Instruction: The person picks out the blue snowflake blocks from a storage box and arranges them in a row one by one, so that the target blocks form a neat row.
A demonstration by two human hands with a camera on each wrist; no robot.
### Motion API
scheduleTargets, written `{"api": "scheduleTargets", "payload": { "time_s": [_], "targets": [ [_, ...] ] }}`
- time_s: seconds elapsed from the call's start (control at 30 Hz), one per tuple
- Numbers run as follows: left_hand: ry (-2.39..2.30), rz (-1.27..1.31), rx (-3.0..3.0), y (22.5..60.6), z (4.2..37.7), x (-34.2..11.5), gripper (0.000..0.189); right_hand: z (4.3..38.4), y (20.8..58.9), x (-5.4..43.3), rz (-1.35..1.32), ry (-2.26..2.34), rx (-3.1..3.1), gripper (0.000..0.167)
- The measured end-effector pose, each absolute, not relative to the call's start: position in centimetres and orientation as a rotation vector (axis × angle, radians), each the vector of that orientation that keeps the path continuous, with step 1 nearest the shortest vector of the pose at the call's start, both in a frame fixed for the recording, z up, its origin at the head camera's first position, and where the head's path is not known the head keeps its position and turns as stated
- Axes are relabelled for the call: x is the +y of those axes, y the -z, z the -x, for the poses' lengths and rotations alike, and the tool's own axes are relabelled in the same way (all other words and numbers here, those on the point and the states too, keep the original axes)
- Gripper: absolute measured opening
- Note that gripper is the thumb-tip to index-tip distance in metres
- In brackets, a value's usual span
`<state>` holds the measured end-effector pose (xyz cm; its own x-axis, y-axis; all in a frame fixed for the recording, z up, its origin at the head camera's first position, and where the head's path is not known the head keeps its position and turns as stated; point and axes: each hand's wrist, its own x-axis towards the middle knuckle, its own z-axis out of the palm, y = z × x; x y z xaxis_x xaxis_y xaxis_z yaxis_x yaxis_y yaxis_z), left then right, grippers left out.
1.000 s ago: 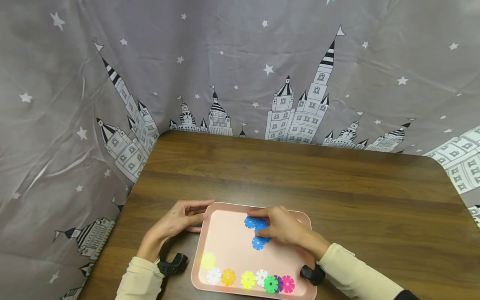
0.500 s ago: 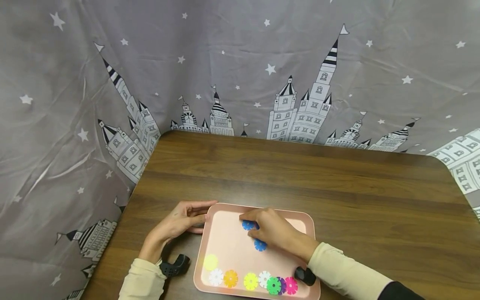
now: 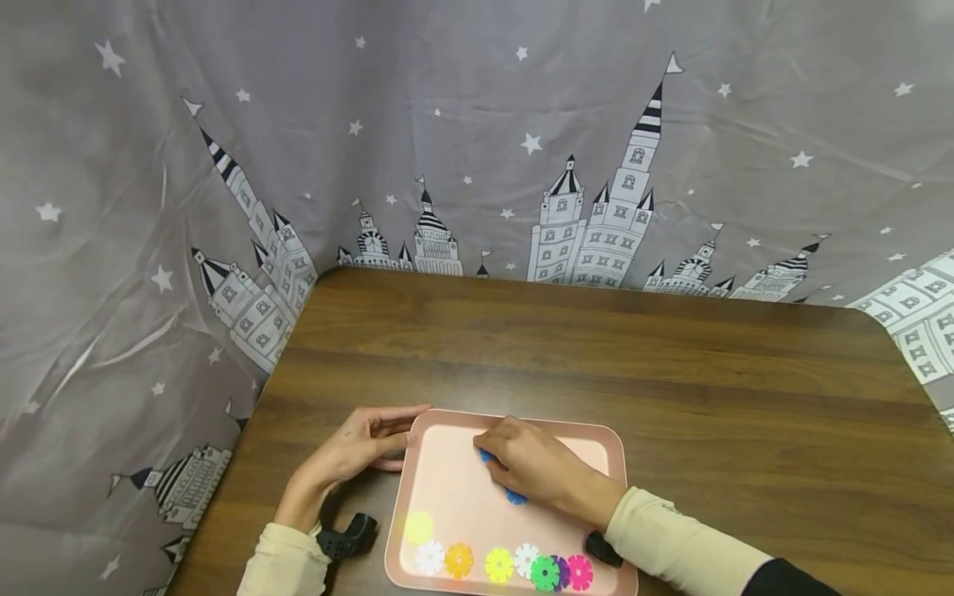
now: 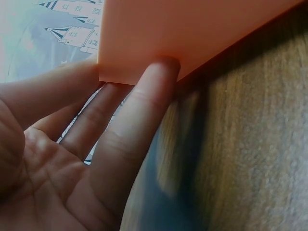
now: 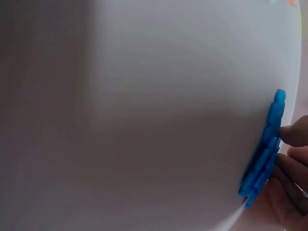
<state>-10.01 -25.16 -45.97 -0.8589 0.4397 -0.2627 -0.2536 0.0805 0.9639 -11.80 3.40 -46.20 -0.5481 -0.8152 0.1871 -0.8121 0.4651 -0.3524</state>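
A pink tray (image 3: pixel 448 480) lies on the table near its front. My left hand (image 3: pixel 358 443) rests at the tray's far left corner. In the left wrist view its straight thumb (image 4: pixel 156 91) presses the outer wall, while other fingers meet the corner from the far side. Over the tray's upper middle, my right hand (image 3: pixel 532 463) curls around blue snowflake discs (image 3: pixel 516 497), mostly hidden beneath it. The right wrist view shows these blue discs (image 5: pixel 269 139) overlapping in a row, with fingertips against their edge.
Along the tray's near side lie a pale yellow disc (image 3: pixel 419 527), white discs (image 3: pixel 430 558), an orange disc (image 3: pixel 458 561), a yellow disc (image 3: pixel 499 565), a green disc (image 3: pixel 545 572) overlapping a purple one, and a pink disc (image 3: pixel 580 572). A grey castle-print curtain (image 3: pixel 447 99) hangs behind the wooden table (image 3: pixel 566 348).
My right hand has shifted slightly left and its fingers have drawn in over the blue discs, which show less now. My left hand stays at the tray corner.
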Motion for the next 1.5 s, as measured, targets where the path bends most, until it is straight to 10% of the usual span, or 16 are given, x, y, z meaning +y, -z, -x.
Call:
{"api": "scheduleTargets", "payload": {
  "time_s": [1.5],
  "targets": [
    [-1.845,-0.183,1.846,46.1,10.1,-24.9,0.052,11.5,45.5,3.2,1.366,0.501,2.779,0.022]
  ]
}}
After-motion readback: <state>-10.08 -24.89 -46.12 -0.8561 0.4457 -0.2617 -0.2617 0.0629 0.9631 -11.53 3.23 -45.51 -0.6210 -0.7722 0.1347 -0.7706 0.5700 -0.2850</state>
